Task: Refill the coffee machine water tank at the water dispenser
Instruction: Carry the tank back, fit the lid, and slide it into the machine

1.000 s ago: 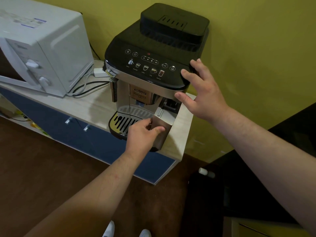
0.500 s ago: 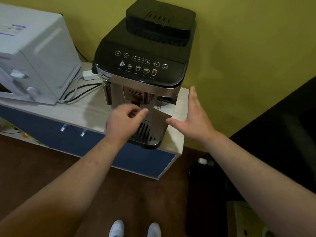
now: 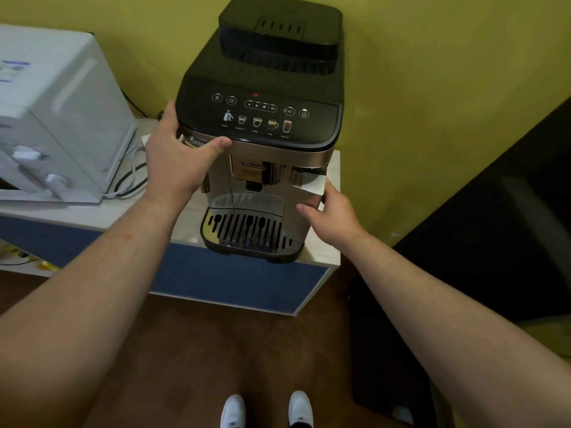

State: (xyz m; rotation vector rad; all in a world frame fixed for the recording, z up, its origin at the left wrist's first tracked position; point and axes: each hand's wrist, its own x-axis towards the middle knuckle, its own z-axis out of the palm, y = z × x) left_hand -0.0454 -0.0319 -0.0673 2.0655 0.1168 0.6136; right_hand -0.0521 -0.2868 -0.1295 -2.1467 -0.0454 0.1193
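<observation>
Bench [image 3: 92, 213]: pale top, blue front, cut off at 9 o'clock by the frame edge. White microwave [image 3: 61, 118] stands on it at 9 o'clock of the coffee machine [image 3: 262, 88], blurred and partly out of frame, with cables [image 3: 129, 177] between the two.

The coffee machine stands at the bench's right end. Water tank [image 3: 304, 188] sits in its front corner at 4 o'clock; only the front panel shows, so water level and seating cannot be judged.

Left hand [image 3: 176, 159] grips the machine's upper corner at 9 o'clock, thumb along the front trim, fingers curled round the side. Right hand [image 3: 335, 214] holds the tank panel, thumb on its face, fingers hidden behind its edge.

White shoes [image 3: 233, 410] at 6 o'clock, cropped.
</observation>
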